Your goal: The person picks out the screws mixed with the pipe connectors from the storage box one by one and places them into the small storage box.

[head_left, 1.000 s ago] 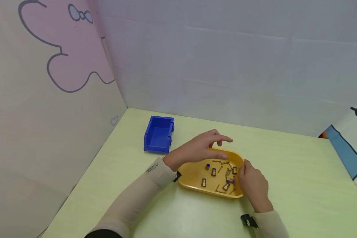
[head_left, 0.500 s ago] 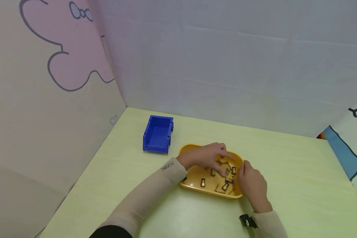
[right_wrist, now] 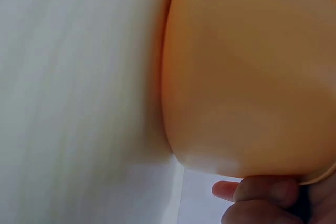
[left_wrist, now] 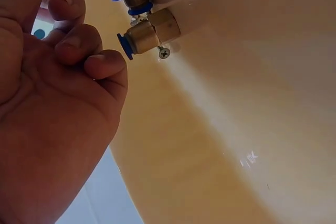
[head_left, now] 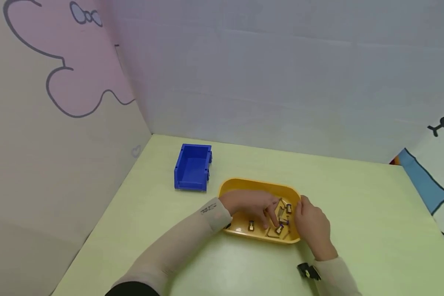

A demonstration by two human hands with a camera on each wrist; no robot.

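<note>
A yellow oval tray stands on the table, holding several brass push-in fittings with blue collars and several screws. My left hand reaches down inside it, thumb and forefinger apart and pointing at the tray floor, close to a brass fitting. In the left wrist view, the other fingers of the left hand are curled beside a fitting and a cross-head screw. My right hand grips the tray's right rim. The right wrist view shows curled fingers at the tray's wall.
A blue open-fronted bin stands behind and left of the tray, with nothing seen inside. The pale yellow-green table meets a light wall at the back and a printed wall on the left.
My left hand has come down into the tray and toward its front, fingers turning downward among the fittings. The right hand stays on the rim. The head view has shifted slightly.
</note>
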